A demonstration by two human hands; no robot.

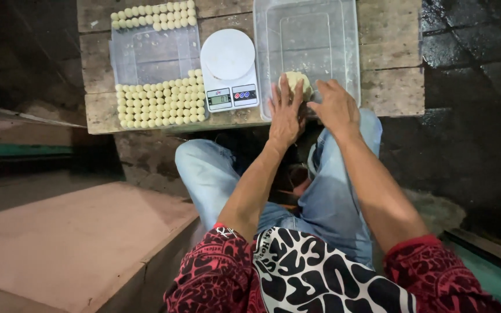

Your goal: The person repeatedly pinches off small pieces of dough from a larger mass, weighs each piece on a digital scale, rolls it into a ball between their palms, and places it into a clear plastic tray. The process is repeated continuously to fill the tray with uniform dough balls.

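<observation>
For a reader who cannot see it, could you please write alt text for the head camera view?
A seated person's left hand and right hand press on a pale dough lump in a clear plastic tub on a wooden table. Beside it stand a white digital scale and a clear tray with rows of small dough balls.

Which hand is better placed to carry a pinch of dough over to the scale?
Left, probably. The left hand rests on the dough lump and is on the side nearer the scale. The right hand sits farther away and would have to cross over.
</observation>
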